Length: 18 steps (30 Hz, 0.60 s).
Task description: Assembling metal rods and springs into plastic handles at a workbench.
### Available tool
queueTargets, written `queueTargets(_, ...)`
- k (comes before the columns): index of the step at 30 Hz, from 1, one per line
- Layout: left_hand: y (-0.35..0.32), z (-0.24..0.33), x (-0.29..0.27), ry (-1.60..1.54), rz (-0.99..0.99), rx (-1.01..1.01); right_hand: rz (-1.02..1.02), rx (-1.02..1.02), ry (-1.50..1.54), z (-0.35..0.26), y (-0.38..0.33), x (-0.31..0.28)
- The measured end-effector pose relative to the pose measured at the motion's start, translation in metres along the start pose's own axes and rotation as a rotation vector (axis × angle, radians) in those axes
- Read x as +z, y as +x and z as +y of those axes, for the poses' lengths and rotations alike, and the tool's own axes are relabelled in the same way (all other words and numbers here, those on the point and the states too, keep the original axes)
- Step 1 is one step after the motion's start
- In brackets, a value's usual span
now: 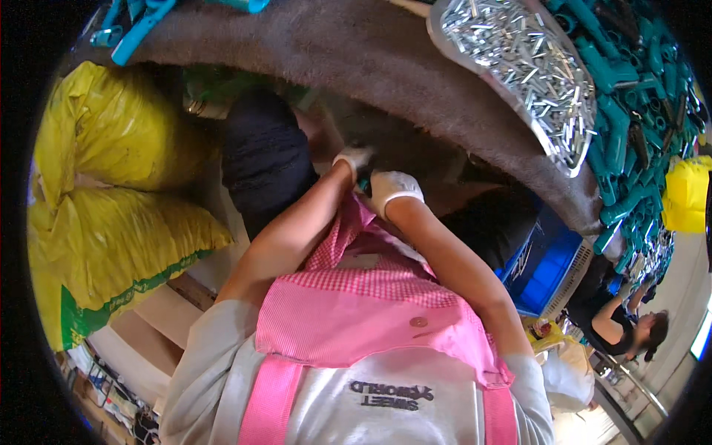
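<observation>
Both my hands wear white gloves and meet below the edge of a grey felt-covered table (pixel 356 52). My left hand (pixel 353 158) and my right hand (pixel 393 188) are closed together around a small teal plastic part (pixel 364 180), most of which is hidden between the gloves. My bare forearms reach down over a pink checked apron (pixel 356 297). On the tabletop lies a silver tray (pixel 552 144) heaped with several small metal pins (pixel 519 59). To its right is a pile of teal plastic handles (pixel 630 111).
Two full yellow sacks (pixel 111 200) stand at my left. A blue crate (pixel 549 271) sits under the table at the right. Another seated person (pixel 627 326) works at the lower right. More teal parts (pixel 141 18) lie at the table's far left. A yellow bag (pixel 686 193) sits at the right edge.
</observation>
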<state>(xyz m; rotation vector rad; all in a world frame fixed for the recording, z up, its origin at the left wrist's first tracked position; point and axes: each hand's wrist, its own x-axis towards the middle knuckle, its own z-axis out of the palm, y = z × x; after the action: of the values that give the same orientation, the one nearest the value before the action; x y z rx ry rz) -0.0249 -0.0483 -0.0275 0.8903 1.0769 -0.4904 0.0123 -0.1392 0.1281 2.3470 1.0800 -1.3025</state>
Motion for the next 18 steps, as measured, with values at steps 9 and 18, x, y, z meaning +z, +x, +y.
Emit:
queueTargets(9, -0.107, 0.021, 0.051, 0.919, 0.241, 0.581, 0.109, 0.024, 0.086, 0.037, -0.037, 0.008)
queueTargets(18, -0.105, 0.025, 0.049, 1.037, 0.383, 0.494, 0.076, -0.058, 0.062, 0.035, -0.027, 0.005)
